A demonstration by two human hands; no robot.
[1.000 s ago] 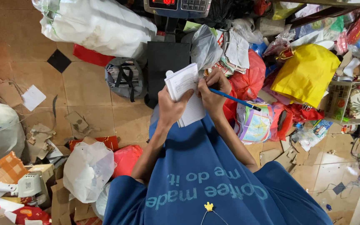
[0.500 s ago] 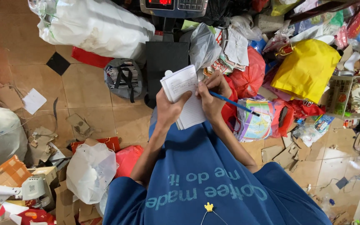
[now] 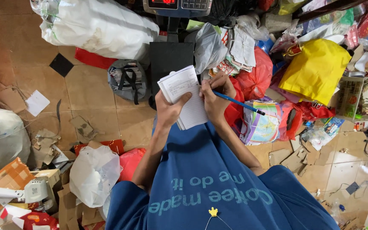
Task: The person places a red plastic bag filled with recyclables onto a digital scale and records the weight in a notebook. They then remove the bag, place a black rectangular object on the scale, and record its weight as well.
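Note:
My left hand (image 3: 168, 110) holds a small white notepad (image 3: 183, 87) open, with its front pages folded back and the thumb lying across the lined page. My right hand (image 3: 214, 99) grips a blue pen (image 3: 240, 103) and rests on the same page, tip down on the paper near the pad's right edge. Both forearms reach out from my blue shirt (image 3: 209, 183) at the bottom of the view. The pad hovers above the black platform of a floor scale (image 3: 170, 57).
The scale's display head (image 3: 177, 6) glows red at the top. A large white sack (image 3: 103, 27) lies at upper left and a grey bag (image 3: 126, 79) beside the platform. A yellow bag (image 3: 316, 70), red bags and papers crowd the right; cardboard scraps and a white plastic bag (image 3: 92, 172) lie at left.
The pad and both hands have stayed together, shifting only slightly in the view. The right hand has moved a little along the page with the pen.

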